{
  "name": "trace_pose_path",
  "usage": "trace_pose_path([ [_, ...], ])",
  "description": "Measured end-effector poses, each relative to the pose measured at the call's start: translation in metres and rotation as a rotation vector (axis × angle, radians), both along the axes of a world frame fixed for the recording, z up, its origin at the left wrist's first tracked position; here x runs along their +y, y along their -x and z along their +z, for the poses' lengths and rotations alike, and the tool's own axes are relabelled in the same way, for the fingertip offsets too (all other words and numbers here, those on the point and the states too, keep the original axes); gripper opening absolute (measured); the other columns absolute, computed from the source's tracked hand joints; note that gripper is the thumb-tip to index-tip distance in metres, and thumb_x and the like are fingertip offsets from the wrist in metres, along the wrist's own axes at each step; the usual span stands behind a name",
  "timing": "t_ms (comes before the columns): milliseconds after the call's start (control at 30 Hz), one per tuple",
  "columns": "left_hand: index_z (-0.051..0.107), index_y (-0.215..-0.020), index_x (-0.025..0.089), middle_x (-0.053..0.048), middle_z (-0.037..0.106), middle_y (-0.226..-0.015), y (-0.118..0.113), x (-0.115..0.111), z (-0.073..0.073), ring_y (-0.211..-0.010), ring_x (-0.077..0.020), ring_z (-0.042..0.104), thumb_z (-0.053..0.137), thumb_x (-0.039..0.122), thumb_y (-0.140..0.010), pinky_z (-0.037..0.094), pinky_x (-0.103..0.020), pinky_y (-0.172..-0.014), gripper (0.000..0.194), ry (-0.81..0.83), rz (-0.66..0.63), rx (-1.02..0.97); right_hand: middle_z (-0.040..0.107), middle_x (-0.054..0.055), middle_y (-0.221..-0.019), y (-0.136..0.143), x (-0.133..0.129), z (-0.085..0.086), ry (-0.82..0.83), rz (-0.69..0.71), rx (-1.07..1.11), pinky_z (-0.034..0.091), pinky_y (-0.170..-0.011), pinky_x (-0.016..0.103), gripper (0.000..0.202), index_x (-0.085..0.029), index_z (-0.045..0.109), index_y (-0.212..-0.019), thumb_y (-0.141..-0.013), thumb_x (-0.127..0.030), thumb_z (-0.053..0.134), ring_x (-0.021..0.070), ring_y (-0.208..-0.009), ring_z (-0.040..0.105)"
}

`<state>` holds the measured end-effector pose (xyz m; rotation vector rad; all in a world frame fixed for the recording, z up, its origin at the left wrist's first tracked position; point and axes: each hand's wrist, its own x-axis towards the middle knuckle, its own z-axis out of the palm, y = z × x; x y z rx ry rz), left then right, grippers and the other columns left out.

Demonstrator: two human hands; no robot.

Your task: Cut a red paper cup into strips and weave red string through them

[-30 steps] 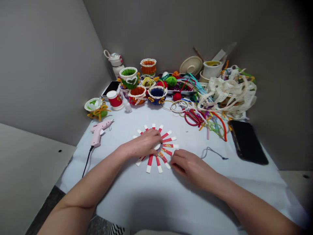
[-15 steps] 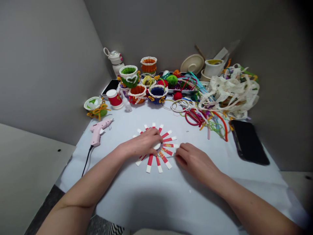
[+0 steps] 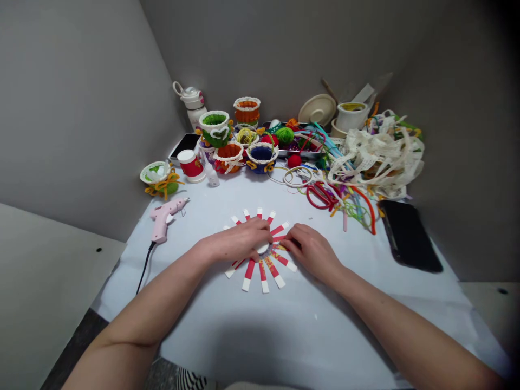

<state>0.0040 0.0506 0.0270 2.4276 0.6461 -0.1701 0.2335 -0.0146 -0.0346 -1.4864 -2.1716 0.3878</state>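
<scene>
A cut paper cup (image 3: pixel 263 248) lies spread flat on the white table, its red strips with white tips fanned out like rays around a round white base. My left hand (image 3: pixel 244 239) rests over the left and upper part of it, thumb and fingers closed on the base. My right hand (image 3: pixel 306 246) is at the right side, its fingertips pinched on one of the strips near the base. The strips beneath my left hand are partly hidden.
A pink glue gun (image 3: pixel 164 219) with a black cord lies left. Decorated pots, an uncut red cup (image 3: pixel 190 166), and a bottle stand behind. Red scissors (image 3: pixel 323 196), yarn, pipe cleaners and lace (image 3: pixel 382 157) are back right; a black phone (image 3: pixel 410 235) lies right.
My right hand has moved left and slightly up, from the strips' outer tips to closer to the base. The cut cup has shifted slightly right and down in view.
</scene>
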Motion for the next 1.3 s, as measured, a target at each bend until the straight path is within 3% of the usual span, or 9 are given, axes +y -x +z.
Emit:
trace_pose_path([
  [367,0.062,-0.113,0.022,-0.006,0.063,-0.119,0.009,0.004,-0.005,-0.116,-0.0227,0.055,0.051,-0.003,-0.079,0.043,-0.037,-0.104,0.043,0.007,-0.082,-0.185,0.065,0.006,-0.087,-0.006,-0.010,0.006,0.053,0.127,0.026,0.045,-0.075,0.032,0.019,-0.020,0.067,-0.093,-0.103,-0.028,0.053,0.0196,-0.083,0.059],
  [600,0.059,-0.121,0.020,-0.011,0.055,-0.128,0.005,-0.001,-0.002,-0.122,-0.0288,0.049,0.071,0.022,-0.086,0.042,-0.043,-0.105,0.038,-0.035,0.054,-0.109,0.064,0.006,-0.086,-0.006,-0.011,0.007,0.100,0.100,0.006,0.046,-0.075,0.032,0.018,-0.019,0.067,-0.091,-0.102,-0.025,0.053,0.0197,-0.083,0.060],
  [700,0.062,-0.114,0.018,-0.010,0.056,-0.122,0.003,-0.001,-0.003,-0.120,-0.0286,0.050,0.067,0.015,-0.086,0.042,-0.042,-0.104,0.029,-0.058,0.070,-0.065,0.064,0.006,-0.087,-0.005,-0.013,0.009,0.096,0.117,0.020,0.047,-0.076,0.032,0.017,-0.019,0.067,-0.092,-0.101,-0.024,0.054,0.0198,-0.085,0.060],
  [800,0.062,-0.114,0.019,-0.009,0.057,-0.128,0.003,0.000,-0.004,-0.123,-0.0263,0.049,0.059,0.005,-0.084,0.039,-0.040,-0.108,0.033,-0.021,0.008,-0.076,0.065,0.007,-0.090,-0.004,-0.016,0.012,0.076,0.161,0.045,0.048,-0.078,0.033,0.015,-0.019,0.068,-0.096,-0.101,-0.022,0.054,0.0202,-0.087,0.061],
  [1033,0.061,-0.115,0.019,-0.011,0.055,-0.132,0.003,-0.001,-0.007,-0.127,-0.0280,0.047,0.066,0.012,-0.087,0.040,-0.043,-0.108,0.028,-0.008,0.052,-0.081,0.067,0.008,-0.094,-0.002,-0.029,0.024,0.060,0.261,0.016,0.050,-0.079,0.033,0.018,-0.019,0.069,-0.095,-0.101,-0.020,0.051,0.0205,-0.089,0.061],
  [1300,0.061,-0.117,0.019,-0.011,0.054,-0.132,0.003,0.001,-0.006,-0.126,-0.0278,0.046,0.072,0.014,-0.086,0.039,-0.042,-0.108,0.033,0.006,0.048,-0.070,0.065,0.006,-0.085,0.008,-0.051,0.031,0.077,0.450,-0.085,0.046,-0.069,0.029,0.024,-0.015,0.068,-0.086,-0.101,-0.015,0.049,0.0166,-0.077,0.058],
])
